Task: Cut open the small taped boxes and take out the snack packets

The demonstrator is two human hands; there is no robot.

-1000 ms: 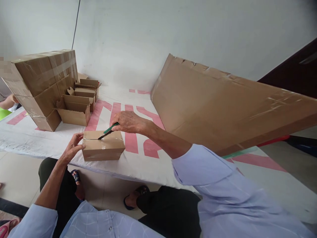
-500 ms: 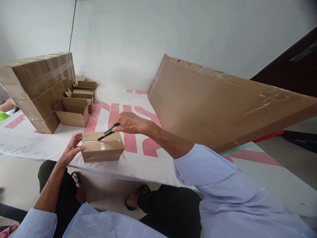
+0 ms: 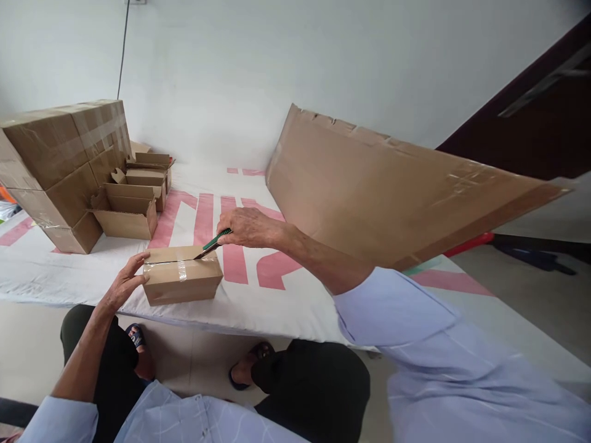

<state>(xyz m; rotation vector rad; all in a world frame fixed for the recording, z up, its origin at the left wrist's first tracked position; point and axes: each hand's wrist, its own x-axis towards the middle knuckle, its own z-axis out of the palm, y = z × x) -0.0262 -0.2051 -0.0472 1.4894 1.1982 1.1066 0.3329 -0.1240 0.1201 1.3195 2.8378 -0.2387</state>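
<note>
A small taped cardboard box (image 3: 182,289) rests on the cloth-covered table close to its front edge. My left hand (image 3: 124,281) grips the box's left end, fingers at the top corner and thumb on the near side. In my right hand (image 3: 247,227) is a green-handled utility knife (image 3: 217,240), slanting down to the left. Its blade tip meets the seam along the box top, right of the clear tape strip (image 3: 181,268). Left of that strip the seam shows as a dark line.
Stacked sealed cartons (image 3: 69,166) stand at the left, with several open small boxes (image 3: 127,218) beside them. A large cardboard sheet (image 3: 369,184) leans at the right of the white and pink cloth (image 3: 277,307). Behind is a pale wall (image 3: 221,74).
The knife has moved right along the box's top seam, from left of the tape strip to past it. My left hand still holds the box end. The view has shifted slightly right.
</note>
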